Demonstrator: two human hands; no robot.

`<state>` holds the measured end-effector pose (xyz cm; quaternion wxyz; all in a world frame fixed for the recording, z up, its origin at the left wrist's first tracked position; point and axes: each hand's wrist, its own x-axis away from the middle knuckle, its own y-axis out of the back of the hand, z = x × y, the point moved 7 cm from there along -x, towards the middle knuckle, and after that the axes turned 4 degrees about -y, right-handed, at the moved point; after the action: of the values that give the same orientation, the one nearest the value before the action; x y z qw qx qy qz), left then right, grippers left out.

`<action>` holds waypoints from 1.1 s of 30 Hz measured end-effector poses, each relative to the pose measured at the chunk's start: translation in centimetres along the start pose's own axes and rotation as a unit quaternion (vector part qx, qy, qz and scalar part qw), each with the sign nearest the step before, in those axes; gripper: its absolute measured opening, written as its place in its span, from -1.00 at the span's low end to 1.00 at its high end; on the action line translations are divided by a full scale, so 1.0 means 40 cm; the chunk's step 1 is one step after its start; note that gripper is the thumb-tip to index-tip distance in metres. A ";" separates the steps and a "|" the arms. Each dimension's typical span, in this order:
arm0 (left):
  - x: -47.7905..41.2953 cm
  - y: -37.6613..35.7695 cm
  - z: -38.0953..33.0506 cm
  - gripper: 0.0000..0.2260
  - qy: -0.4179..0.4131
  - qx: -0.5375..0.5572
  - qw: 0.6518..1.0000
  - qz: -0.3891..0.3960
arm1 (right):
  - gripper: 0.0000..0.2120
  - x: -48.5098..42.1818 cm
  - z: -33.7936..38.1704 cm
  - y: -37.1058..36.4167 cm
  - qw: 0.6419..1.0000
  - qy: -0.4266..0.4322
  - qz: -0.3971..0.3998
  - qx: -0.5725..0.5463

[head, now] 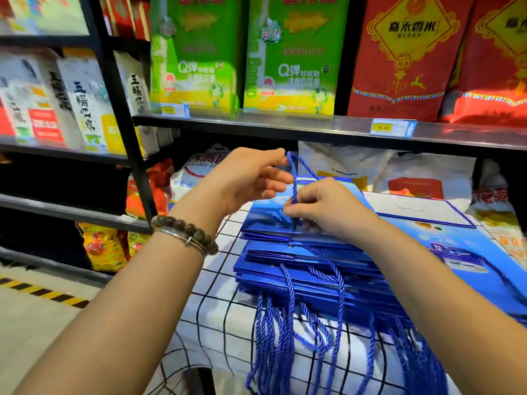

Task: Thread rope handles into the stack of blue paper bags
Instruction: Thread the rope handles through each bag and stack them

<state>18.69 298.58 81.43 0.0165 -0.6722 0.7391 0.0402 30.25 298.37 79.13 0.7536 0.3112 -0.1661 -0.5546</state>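
A stack of flat blue paper bags [302,266] lies on a white cloth with a black grid [216,297]. Several blue rope handles [288,346] hang from the lower bags over the front edge. The top bag [265,216] is glossy blue. A blue rope [293,178] runs up from its near edge. My left hand [245,181] pinches the rope's upper loop, raised above the bag. My right hand [328,206] pinches the rope low down, right at the top bag's edge, fingers curled. The hole under my fingers is hidden.
More printed blue bags [456,243] lie flat to the right of the stack. Black shelves hold green rice bags [288,58], red rice bags [399,52] and white sacks [370,166] behind. A yellow-black floor stripe [42,292] runs at the left.
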 end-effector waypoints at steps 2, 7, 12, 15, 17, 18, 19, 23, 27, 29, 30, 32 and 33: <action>0.011 0.016 0.012 -0.87 -0.045 -0.157 0.987 0.010 | -0.90 -0.010 -0.013 0.005 0.997 -0.020 -0.013 -0.073; 0.065 0.040 0.094 -0.63 -0.069 -0.471 0.878 0.045 | -0.91 -0.028 -0.022 -0.007 0.997 -0.031 -0.015 -0.074; 0.074 0.045 0.108 -0.62 -0.079 -0.448 0.889 0.044 | -0.89 -0.036 0.001 -0.025 0.999 0.004 -0.016 -0.029; 0.072 0.050 0.098 -0.70 -0.093 -0.405 0.909 0.032 | -0.90 -0.038 0.015 -0.034 1.000 0.027 0.001 0.010; 0.076 0.051 0.093 -0.78 -0.114 -0.379 0.918 0.018 | -0.88 -0.039 0.020 -0.038 0.999 0.036 0.016 0.026; 0.078 0.051 0.089 -0.82 -0.131 -0.386 0.913 0.010 | -0.85 -0.039 0.023 -0.041 0.998 0.039 0.020 0.041; 0.080 0.050 0.087 -0.84 -0.150 -0.404 0.902 0.004 | -0.84 -0.041 0.024 -0.043 0.997 0.043 0.021 0.055; 0.088 0.049 0.096 -0.83 -0.190 -0.456 0.869 0.014 | -0.85 -0.047 0.019 -0.049 0.993 0.050 0.025 0.105; 0.095 0.052 0.102 -0.79 -0.192 -0.451 0.871 0.027 | -0.85 -0.040 0.013 -0.051 0.990 0.054 0.046 0.121; 0.095 0.048 0.096 -0.82 -0.220 -0.496 0.840 0.016 | -0.84 -0.036 0.016 -0.049 0.990 0.063 0.047 0.113; 0.098 0.045 0.088 -0.82 -0.241 -0.507 0.827 0.004 | -0.83 -0.036 0.017 -0.052 0.990 0.069 0.053 0.112; 0.104 0.041 0.074 -0.86 -0.274 -0.514 0.813 -0.017 | -0.80 -0.033 0.016 -0.058 0.985 0.083 0.072 0.130; 0.107 0.037 0.071 -0.92 -0.280 -0.524 0.804 -0.019 | -0.78 -0.029 0.017 -0.059 0.984 0.087 0.082 0.135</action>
<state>16.74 294.69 78.32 -0.1312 -0.5513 0.5559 0.6081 27.73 298.81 78.22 0.7588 0.4430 -0.1982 -0.4344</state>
